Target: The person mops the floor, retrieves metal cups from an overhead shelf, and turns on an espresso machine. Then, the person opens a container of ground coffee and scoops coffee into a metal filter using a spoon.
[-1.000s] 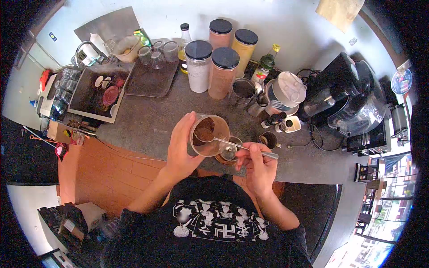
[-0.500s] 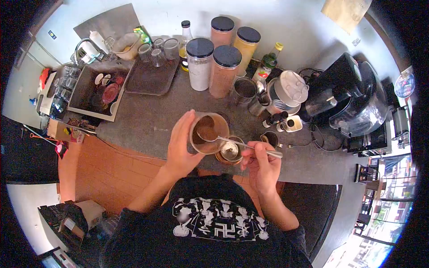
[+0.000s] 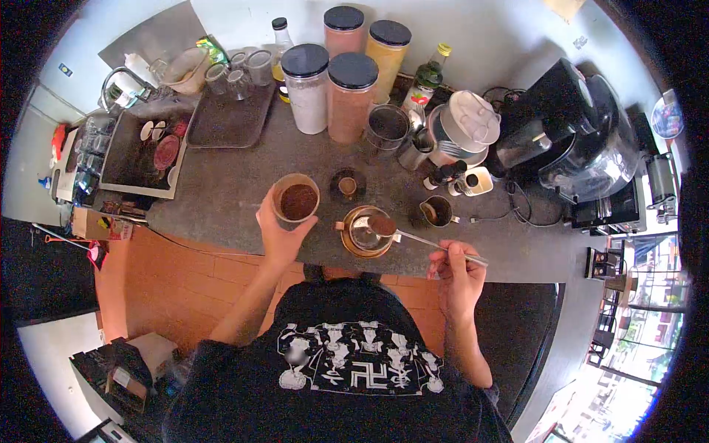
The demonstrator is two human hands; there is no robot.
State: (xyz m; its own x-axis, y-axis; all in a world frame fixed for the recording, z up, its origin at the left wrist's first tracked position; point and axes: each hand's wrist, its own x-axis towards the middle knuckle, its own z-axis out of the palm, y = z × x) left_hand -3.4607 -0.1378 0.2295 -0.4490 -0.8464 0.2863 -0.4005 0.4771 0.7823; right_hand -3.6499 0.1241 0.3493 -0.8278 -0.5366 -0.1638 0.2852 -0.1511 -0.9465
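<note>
My left hand (image 3: pixel 282 238) is wrapped round a clear tub (image 3: pixel 295 198) of brown powder, its open top facing up toward me. In my right hand (image 3: pixel 459 272) is the handle of a long metal spoon (image 3: pixel 436 245). Brown powder (image 3: pixel 382 225) heaps in the spoon's bowl, over the right part of a glass vessel (image 3: pixel 364 235) with an amber rim that stands on the counter. A small dark round object (image 3: pixel 347 186) lies behind the vessel, and a small metal jug (image 3: pixel 437 211) stands to its right.
Tall black-lidded jars (image 3: pixel 351 100), bottles and a metal cup (image 3: pixel 387 127) line the back. Stacked bowls (image 3: pixel 468 122) and a black machine (image 3: pixel 550 118) are at the right. On the left are a tray (image 3: pixel 230 122) with upturned glasses and a sink (image 3: pixel 140 151).
The spoon has come out of the tub with powder on it and moved right, over the glass vessel. My left hand and the tub have shifted left, away from the vessel. The view has shifted slightly.
</note>
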